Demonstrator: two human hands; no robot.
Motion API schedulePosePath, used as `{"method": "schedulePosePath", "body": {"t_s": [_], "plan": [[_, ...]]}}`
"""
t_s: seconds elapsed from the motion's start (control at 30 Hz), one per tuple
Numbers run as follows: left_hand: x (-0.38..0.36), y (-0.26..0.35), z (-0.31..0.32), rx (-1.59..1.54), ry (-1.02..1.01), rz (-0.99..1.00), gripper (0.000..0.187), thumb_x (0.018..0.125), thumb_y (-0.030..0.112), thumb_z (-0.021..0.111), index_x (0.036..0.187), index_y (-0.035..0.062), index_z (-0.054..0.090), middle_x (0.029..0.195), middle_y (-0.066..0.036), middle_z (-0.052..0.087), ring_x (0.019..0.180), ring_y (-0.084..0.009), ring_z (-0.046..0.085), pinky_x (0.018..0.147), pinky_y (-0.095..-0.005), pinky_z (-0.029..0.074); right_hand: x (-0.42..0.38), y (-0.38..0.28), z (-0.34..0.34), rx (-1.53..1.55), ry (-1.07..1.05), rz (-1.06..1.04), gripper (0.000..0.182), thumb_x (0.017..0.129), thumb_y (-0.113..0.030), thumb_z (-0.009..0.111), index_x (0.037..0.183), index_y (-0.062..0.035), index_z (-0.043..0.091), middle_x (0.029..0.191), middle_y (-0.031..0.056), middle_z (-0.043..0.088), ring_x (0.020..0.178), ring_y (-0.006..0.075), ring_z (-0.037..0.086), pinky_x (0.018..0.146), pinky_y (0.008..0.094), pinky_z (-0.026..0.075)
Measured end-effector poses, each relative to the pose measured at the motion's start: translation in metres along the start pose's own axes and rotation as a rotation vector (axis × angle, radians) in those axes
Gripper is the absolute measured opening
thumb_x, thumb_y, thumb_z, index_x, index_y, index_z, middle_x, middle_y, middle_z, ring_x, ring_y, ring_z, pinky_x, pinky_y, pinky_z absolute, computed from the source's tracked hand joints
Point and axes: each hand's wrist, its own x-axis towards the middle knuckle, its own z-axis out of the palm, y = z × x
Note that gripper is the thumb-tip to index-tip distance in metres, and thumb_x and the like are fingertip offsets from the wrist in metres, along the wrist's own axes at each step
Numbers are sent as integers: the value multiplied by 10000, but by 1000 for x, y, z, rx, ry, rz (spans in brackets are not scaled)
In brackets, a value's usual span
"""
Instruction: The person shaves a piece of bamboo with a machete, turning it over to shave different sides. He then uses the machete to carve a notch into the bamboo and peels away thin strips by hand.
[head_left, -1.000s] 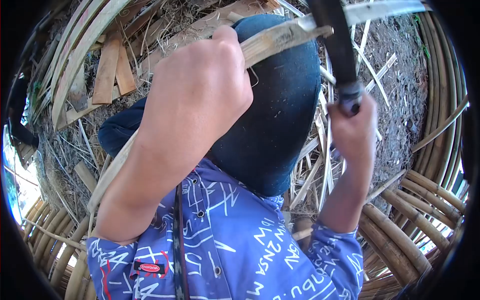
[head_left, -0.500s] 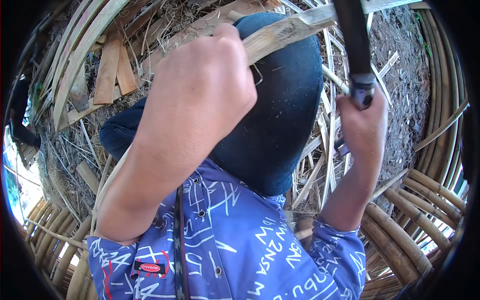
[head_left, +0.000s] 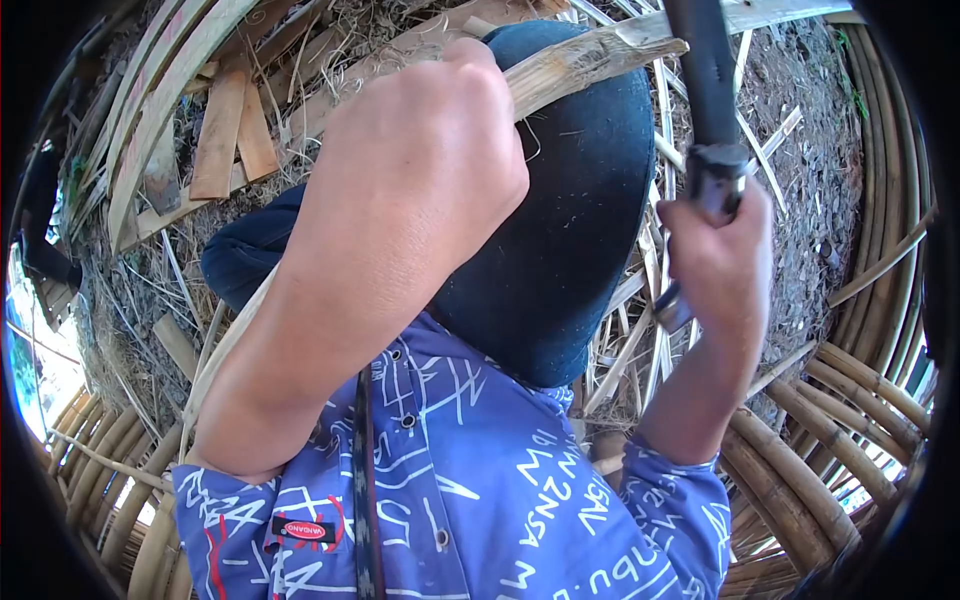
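My left hand (head_left: 425, 150) is closed around a split bamboo strip (head_left: 590, 65), which slants up and right across my dark-covered leg (head_left: 570, 230). A splintered end lifts from the strip near the blade. My right hand (head_left: 720, 250) is wrapped round the handle of a large knife (head_left: 702, 80). Its dark blade points up and crosses over the strip; the tip lies beyond the top of the view. The handle's lower end shows below my right fist. My left fingers are mostly hidden behind the back of the hand.
Flat wood pieces (head_left: 218, 140) and long curved bamboo strips (head_left: 165, 110) lie at the upper left. Shavings and thin slivers (head_left: 640, 340) litter the ground. Bamboo pole railings (head_left: 800, 490) curve along the right and lower sides.
The knife and my right hand have shifted slightly, with the handle's lower end now more exposed. My left hand has moved a little to the right, and a splinter now stands off the strip.
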Motion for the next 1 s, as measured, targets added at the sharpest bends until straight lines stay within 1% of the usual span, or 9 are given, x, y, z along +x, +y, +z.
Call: {"method": "schedulePosePath", "body": {"t_s": [0.07, 0.1, 0.23, 0.37, 0.4, 0.53, 0.63, 0.8, 1.0], "plan": [[4, 1, 1, 14, 38, 38, 222, 783, 59, 501, 950, -77, 556, 746, -307, 579, 772, -456, 587, 706, -504, 466, -4, 7, 9, -38, 22, -235, 138, 708, 3, 616, 834, -1, 561, 610, -12, 492, 546, 77, 432, 534, 256, 362], [4, 0, 2, 24, 41, 29, 227, 782, 58, 502, 958, -76, 556, 744, -306, 580, 767, -456, 588, 707, -505, 467, -1, 11, 12, -90, 64, -292, 289, 683, -7, 537, 961, 13, 613, 591, 48, 507, 542, 112, 469, 531, 277, 396], [2, 0, -3, -5, -16, 10, 235, 777, 49, 509, 970, -79, 547, 729, -308, 579, 756, -457, 590, 713, -506, 471, -4, -3, 9, 53, 41, -47, 146, 682, -16, 541, 822, 24, 550, 615, 45, 503, 575, 98, 461, 554, 265, 387], [0, -2, 1, -32, 1, 14, 246, 769, 35, 518, 983, -85, 538, 711, -314, 575, 748, -454, 597, 713, -507, 473, 3, 12, 19, 184, 94, -93, 85, 689, -13, 565, 768, 0, 539, 580, -6, 453, 550, 81, 404, 525, 257, 341], [0, -2, -1, 35, 14, 49, 174, 783, 60, 549, 905, -62, 526, 677, -276, 599, 693, -403, 632, 645, -458, 514, 3, 12, 20, 191, 102, -99, 85, 689, -13, 565, 768, 0, 539, 580, -6, 453, 550, 81, 404, 525, 257, 341], [-1, 3, -3, 149, 25, 82, 164, 803, 97, 587, 851, -29, 494, 643, -228, 627, 645, -350, 668, 578, -410, 555, 5, 8, 18, 377, 121, -120, 193, 724, -85, 726, 733, -25, 543, 581, -54, 461, 529, 43, 397, 493, 230, 325], [-1, 7, -4, 148, 12, 61, 152, 817, 95, 564, 862, -19, 473, 624, -216, 626, 630, -345, 668, 563, -412, 553, 9, -8, 25, 439, 171, -275, 349, 650, -190, 867, 741, -37, 568, 553, -73, 472, 474, 6, 407, 432, 183, 314], [-1, 11, -6, 198, 16, 31, 121, 828, 88, 539, 848, -14, 476, 617, -208, 630, 620, -334, 674, 542, -407, 554, 11, -30, 22, 355, 229, -284, 335, 649, -176, 855, 786, -24, 590, 576, -44, 519, 499, 17, 453, 459, 192, 364], [-1, 12, -4, 196, 21, 29, 105, 834, 83, 525, 846, -14, 485, 626, -210, 636, 622, -329, 678, 546, -402, 558, 15, -35, 26, 343, 199, -329, 201, 687, -52, 709, 843, 2, 594, 683, 33, 610, 552, 78, 539, 543, 239, 450]]}}
